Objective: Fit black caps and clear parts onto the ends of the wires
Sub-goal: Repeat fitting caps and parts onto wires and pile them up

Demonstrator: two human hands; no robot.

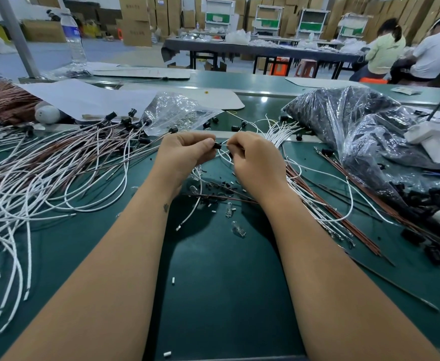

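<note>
My left hand [185, 152] pinches a small black cap [217, 145] between thumb and fingers above the green table [226, 282]. My right hand [252, 157] grips a white wire [224, 155] whose end meets the cap. A loop of that wire hangs below the hands. Finished wires with black caps [83, 152] lie fanned out at the left. Bare white and brown wires [318, 201] lie in a bundle at the right. Small clear bulbs [238, 229] lie loose on the table below my hands.
A clear bag of small parts [177, 113] sits behind my hands. A large plastic bag of black caps [365, 131] fills the right side, beside a white device [438, 144]. A water bottle [73, 37] stands at the far left. Two people sit at a far table.
</note>
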